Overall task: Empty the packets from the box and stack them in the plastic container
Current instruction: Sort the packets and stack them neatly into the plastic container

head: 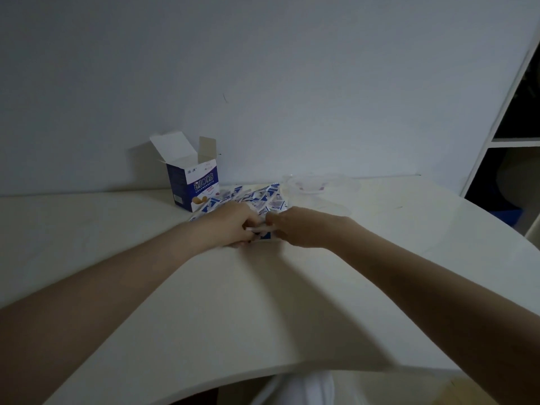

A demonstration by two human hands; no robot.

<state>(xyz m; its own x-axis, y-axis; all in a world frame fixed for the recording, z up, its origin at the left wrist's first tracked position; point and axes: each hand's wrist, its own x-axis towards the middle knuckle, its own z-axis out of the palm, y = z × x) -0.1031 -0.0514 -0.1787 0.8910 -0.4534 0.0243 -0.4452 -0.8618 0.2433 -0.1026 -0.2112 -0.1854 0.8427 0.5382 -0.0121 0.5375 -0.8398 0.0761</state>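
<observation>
An open blue-and-white box (193, 184) stands upright near the wall with its flaps up. Several blue-and-white packets (260, 197) lie scattered on the white table (117, 229) to its right. A clear plastic container (317, 187) sits just right of the pile. My left hand (230, 226) and my right hand (295, 229) meet at the near edge of the pile. Between them they pinch a small stack of packets (261, 230), fingers curled around its ends.
The wall runs close behind the box and container. A white shelf unit (508, 141) with dark compartments stands at the right. The table's curved front edge lies near my body, with white clothing (309, 387) below it.
</observation>
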